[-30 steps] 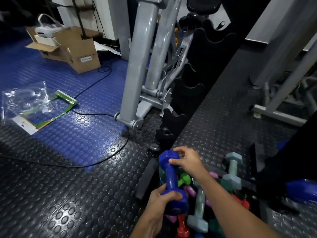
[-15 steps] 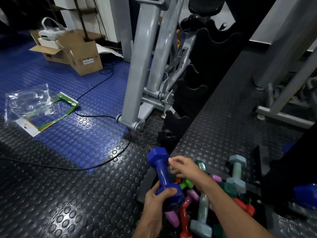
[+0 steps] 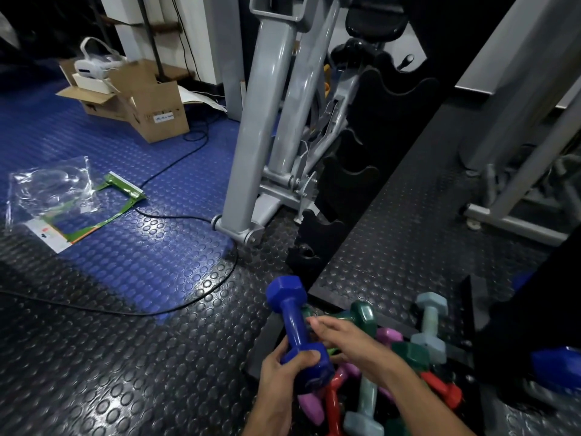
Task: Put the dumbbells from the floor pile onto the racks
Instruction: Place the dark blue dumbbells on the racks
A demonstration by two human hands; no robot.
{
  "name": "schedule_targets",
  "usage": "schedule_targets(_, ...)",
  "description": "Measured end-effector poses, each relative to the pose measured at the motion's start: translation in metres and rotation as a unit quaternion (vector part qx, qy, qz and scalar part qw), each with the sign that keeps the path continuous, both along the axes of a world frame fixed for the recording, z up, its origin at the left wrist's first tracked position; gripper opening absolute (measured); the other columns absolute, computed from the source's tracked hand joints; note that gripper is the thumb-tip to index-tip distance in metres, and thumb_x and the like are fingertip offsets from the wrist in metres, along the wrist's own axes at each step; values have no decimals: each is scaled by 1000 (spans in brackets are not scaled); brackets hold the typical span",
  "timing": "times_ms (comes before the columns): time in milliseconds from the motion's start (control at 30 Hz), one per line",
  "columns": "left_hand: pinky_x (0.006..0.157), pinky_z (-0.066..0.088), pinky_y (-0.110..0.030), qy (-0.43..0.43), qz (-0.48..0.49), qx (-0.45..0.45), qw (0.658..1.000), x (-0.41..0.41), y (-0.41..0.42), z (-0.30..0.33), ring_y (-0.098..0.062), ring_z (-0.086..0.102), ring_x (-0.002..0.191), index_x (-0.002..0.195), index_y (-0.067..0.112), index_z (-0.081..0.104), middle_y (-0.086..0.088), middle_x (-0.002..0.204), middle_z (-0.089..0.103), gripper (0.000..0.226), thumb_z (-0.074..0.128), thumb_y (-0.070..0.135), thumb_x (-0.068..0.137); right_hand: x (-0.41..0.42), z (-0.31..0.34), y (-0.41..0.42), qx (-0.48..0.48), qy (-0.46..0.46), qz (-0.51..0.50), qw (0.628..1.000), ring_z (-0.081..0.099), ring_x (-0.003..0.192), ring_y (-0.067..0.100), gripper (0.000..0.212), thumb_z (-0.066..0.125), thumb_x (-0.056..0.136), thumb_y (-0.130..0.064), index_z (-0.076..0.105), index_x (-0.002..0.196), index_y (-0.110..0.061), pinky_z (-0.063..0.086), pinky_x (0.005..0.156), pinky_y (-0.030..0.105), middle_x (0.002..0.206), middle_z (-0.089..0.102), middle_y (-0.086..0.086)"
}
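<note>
Left hand grips blue dumbbell upright

Between the pile and the black rack lies a short strip of bare studded floor, open on the right side up to the grey frame. Left of the rack the grey machine legs stand close beside it, and a cable curves across the floor there. Further left lie a plastic bag and a box.
</note>
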State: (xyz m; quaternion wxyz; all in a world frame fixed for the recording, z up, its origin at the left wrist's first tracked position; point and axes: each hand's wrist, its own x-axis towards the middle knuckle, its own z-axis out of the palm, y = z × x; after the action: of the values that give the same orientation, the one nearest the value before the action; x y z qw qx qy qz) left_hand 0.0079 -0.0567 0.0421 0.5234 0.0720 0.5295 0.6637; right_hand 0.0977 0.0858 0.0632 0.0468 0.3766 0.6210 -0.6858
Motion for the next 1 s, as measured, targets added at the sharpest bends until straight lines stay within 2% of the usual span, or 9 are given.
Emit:
schedule_targets(233,71,62,-34,-52,36,61,996,4,10,17,-36,75,100,127,7,70,-26,115,74,43,68,8,84,0,4,-9,-159,88,-47,982,64,131,28,52,55,101,-54,54,147,-29,47,113,54,139,68,6)
schedule_targets(367,72,63,-37,-65,50,42,996,14,16,17,-36,76,96,126,2,69,-29,112,74,44,68,13,83,4,4,-10,-83,92,-52,991,67,126,18,92,84,68,-68,56,145,-24,48,114,42,134,71,4)
schedule_targets(500,97,55,-50,-65,58,20,996,17,18,14,-43,72,107,129,5,69,-29,114,73,46,67,22,86,7,6,-6,5,79,-32,996,69,119,7,117,92,42,-74,56,144,-29,52,102,22,131,71,-5)
schedule_targets(633,97,55,-60,-105,95,3,990,14,21,-2,-45,67,118,137,8,62,-27,133,65,64,63,58,96,7,6,-3,16,83,-80,993,72,114,24,99,100,48,-54,68,135,-20,55,98,33,122,76,5)
schedule_targets(733,102,52,-50,-14,106,-61,992,-3,21,-23,-29,69,117,120,9,74,-12,126,73,83,46,80,88,7,11,4,-16,94,-124,988,74,110,24,77,93,51,-40,75,121,-13,55,95,34,120,77,8)
schedule_targets(800,106,43,-47,2,152,-128,980,-24,24,-34,-24,67,111,104,9,79,-9,116,76,84,38,81,89,9,15,5,-29,88,-139,986,75,101,24,74,90,50,-39,77,116,-8,57,87,30,113,78,15)
schedule_targets(867,100,40,-45,-59,192,-148,968,-48,29,-41,-26,65,106,114,6,70,-13,118,72,77,40,74,94,9,18,2,-11,78,-126,989,75,95,21,70,89,51,-40,79,113,-10,54,83,28,106,79,14)
schedule_targets(933,100,40,-47,-103,173,-154,967,-67,37,-43,-32,63,109,127,9,59,-16,119,67,72,46,72,94,9,21,-3,11,73,-107,991,74,89,18,60,89,54,-39,81,108,-14,52,82,26,99,80,9)
schedule_targets(1000,101,44,-47,-128,122,-145,973,-76,43,-41,-33,66,105,119,12,63,-15,111,72,69,55,73,88,8,24,-7,25,73,-94,993,73,85,15,49,88,58,-36,82,103,-17,52,81,25,93,80,5)
